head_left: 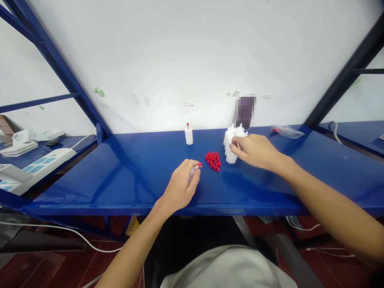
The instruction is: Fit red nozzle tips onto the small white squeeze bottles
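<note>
My left hand (pixel 181 185) is closed around a small white squeeze bottle (pixel 192 173), mostly hidden by the fingers, with a red tip showing at its top. To the right, my right hand (pixel 256 151) has its thumb and fingers closed at the upper part of a white squeeze bottle (pixel 231 157) at the front of a tight group. Several more white bottles (pixel 230 132) with pointed nozzles stand upright behind it. Between my hands lies a loose pile of small red caps (pixel 212 161). Farther back, one white bottle with a red cap (pixel 189 137) stands upright by itself.
A phone-like dark panel (pixel 246 112), blurred out, leans on the wall behind the bottles. A clear plastic bag (pixel 288 131) with something red lies at the back right. The blue tabletop (pixel 135 172) sits between blue frame posts. A white power strip (pixel 45 166) is at left.
</note>
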`<state>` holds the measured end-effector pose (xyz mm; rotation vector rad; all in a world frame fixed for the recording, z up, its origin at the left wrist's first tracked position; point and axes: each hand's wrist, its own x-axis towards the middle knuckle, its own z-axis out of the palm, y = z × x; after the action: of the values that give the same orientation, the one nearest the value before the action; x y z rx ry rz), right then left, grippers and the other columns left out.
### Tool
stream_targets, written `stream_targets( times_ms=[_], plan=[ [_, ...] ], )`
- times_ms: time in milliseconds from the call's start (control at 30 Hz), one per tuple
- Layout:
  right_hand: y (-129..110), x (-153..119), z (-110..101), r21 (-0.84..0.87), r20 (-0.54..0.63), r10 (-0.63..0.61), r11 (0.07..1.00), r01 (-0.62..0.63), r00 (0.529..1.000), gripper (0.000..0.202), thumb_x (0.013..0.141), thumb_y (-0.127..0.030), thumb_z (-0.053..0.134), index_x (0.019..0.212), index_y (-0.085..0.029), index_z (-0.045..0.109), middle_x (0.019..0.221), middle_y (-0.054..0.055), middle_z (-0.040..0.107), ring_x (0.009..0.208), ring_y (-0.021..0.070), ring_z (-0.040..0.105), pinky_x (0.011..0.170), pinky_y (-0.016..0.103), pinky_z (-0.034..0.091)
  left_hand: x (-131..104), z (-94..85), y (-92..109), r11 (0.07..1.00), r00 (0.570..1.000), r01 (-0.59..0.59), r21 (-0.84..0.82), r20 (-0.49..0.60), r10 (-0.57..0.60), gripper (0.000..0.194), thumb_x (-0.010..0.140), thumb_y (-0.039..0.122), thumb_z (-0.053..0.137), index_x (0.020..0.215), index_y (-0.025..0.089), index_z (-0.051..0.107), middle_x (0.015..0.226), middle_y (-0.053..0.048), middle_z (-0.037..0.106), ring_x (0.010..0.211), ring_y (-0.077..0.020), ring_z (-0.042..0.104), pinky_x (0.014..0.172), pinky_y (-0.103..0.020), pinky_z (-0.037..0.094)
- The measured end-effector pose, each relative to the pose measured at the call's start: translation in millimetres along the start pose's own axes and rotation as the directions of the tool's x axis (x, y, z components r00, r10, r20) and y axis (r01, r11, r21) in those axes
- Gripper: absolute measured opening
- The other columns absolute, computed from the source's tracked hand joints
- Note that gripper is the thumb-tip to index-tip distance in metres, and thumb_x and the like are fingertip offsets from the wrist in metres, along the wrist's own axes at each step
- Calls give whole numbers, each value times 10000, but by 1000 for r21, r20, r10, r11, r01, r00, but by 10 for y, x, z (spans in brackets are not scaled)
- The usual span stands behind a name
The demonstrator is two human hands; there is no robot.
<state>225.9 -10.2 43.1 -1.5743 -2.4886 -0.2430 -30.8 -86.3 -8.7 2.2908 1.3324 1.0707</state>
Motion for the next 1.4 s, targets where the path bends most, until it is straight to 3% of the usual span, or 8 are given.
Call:
stream_targets(
  times_ms=[100,233,467,700,867,1033,1167,1400],
  plan=[
    [-182,-59,6,239,-43,-227,943,230,973,354,995,-433,371,1032,-175,612,791,64,677,686,196,589,637,294,343,7,26,4,997,993,-73,18,95,71,246,1001,335,462,1179,200,565,1073,-55,641,949,-181,600,857,-308,451],
    [-411,-126,117,431,-23,-533,758,489,846,340,1015,-459,370,1007,-193,581,859,41,642,684,155,539,651,274,365,5,36,-1,994,972,-104,-21,209,106,172,993,340,497,1067,203,569,977,-13,653,854,-153,591,783,-272,436],
    [-524,-167,256,416,-81,-606,701,580,791,296,1036,-399,320,921,-193,498,850,39,560,675,151,455,631,281,354,-10,15,-8,989,949,-149,13,284,139,258,1004,402,459,871,188,512,821,6,590,702,-131,510,677,-255,397],
    [-461,-148,208,617,-108,-505,641,456,856,358,1040,-371,231,739,-217,350,662,-19,427,584,129,378,601,268,325,-24,3,34,968,947,-237,82,242,211,223,1029,279,357,1114,192,545,954,-53,594,825,-165,562,762,-283,441],
    [-247,-96,49,403,155,-439,846,350,885,280,974,-353,413,738,-203,423,671,-4,503,585,133,417,589,280,284,-14,21,21,981,957,-175,78,246,151,223,1029,328,389,1140,208,541,1049,-56,644,927,-184,618,866,-304,464],
    [-109,-66,64,458,403,-376,872,172,834,320,930,-422,491,704,-196,497,653,-5,534,559,126,440,551,263,310,-5,21,14,984,951,-156,85,282,126,252,1028,371,397,1147,209,548,1065,-55,664,961,-193,634,881,-309,468],
    [-90,-44,87,512,428,-331,855,76,841,334,898,-485,536,743,-190,561,678,5,594,574,131,487,539,257,334,-7,27,10,985,952,-149,84,281,119,259,1024,374,404,1143,206,562,1053,-60,673,959,-196,642,884,-313,472],
    [-135,-19,110,546,380,-308,836,57,872,225,915,-363,504,848,-175,609,685,21,665,600,146,574,595,258,400,-2,29,5,986,954,-147,81,276,120,246,1021,382,410,1102,208,564,1020,-52,678,910,-192,644,847,-305,467]
  ],
)
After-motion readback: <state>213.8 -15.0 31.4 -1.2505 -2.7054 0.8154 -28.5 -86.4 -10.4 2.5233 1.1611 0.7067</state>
